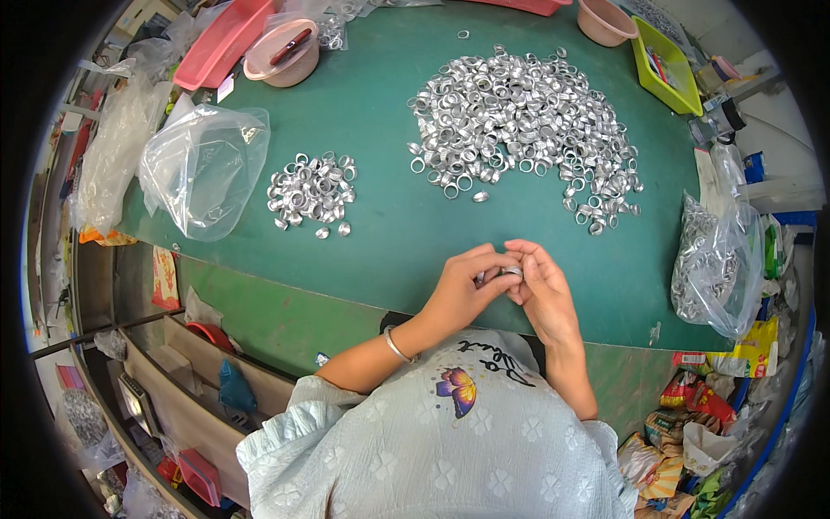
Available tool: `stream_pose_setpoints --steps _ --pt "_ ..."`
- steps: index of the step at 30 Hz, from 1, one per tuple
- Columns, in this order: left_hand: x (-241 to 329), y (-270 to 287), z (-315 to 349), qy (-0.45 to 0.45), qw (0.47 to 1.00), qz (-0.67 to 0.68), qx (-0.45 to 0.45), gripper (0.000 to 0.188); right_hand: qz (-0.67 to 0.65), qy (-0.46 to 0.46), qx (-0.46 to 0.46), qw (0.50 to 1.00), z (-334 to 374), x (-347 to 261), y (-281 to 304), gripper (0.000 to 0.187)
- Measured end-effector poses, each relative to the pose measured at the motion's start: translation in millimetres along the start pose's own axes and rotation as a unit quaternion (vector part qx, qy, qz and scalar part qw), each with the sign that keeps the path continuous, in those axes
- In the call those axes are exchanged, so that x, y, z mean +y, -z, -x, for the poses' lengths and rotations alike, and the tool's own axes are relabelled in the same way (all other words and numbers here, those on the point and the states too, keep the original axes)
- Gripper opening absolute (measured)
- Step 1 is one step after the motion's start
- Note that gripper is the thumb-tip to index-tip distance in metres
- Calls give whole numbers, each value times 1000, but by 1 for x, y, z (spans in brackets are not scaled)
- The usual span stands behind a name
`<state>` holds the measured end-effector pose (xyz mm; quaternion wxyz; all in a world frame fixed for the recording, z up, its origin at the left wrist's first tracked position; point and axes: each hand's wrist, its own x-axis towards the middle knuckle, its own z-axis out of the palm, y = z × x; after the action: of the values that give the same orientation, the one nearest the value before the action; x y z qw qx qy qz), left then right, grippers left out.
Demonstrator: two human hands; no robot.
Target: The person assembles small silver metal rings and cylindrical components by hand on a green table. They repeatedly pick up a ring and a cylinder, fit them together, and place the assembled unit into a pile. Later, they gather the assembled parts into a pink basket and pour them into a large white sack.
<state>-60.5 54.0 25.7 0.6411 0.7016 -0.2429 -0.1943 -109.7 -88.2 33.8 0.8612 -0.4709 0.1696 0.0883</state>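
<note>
Just over the near edge of the green table, my two hands meet at the fingertips. My left hand [468, 284], with a bangle on its wrist, is closed on a silver metal ring [512, 271]; a bit of another silver piece shows between its fingers. Touching that same ring from the right, my right hand [546, 294] has its fingers curled, and its palm side is partly hidden. A large heap of silver rings [519, 112] spreads beyond my hands at the far right. A smaller pile of rings [313, 190] lies to the left.
A clear plastic bag [207, 173] sits at the table's left. At the right edge stands a clear bag of rings [705, 259]. Along the back are a pink bowl [285, 73] with a dark red tool, a pink tray [220, 52] and a yellow-green basket [664, 82].
</note>
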Motion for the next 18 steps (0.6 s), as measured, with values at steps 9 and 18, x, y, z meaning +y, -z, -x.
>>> stream_pose_setpoints --steps 9,18 --pt "-1 6 -1 210 823 527 -37 26 -32 90 -26 995 5 -10 1 23" --pt "13 8 1 243 871 428 -1 24 -8 87 20 996 8 -10 10 20"
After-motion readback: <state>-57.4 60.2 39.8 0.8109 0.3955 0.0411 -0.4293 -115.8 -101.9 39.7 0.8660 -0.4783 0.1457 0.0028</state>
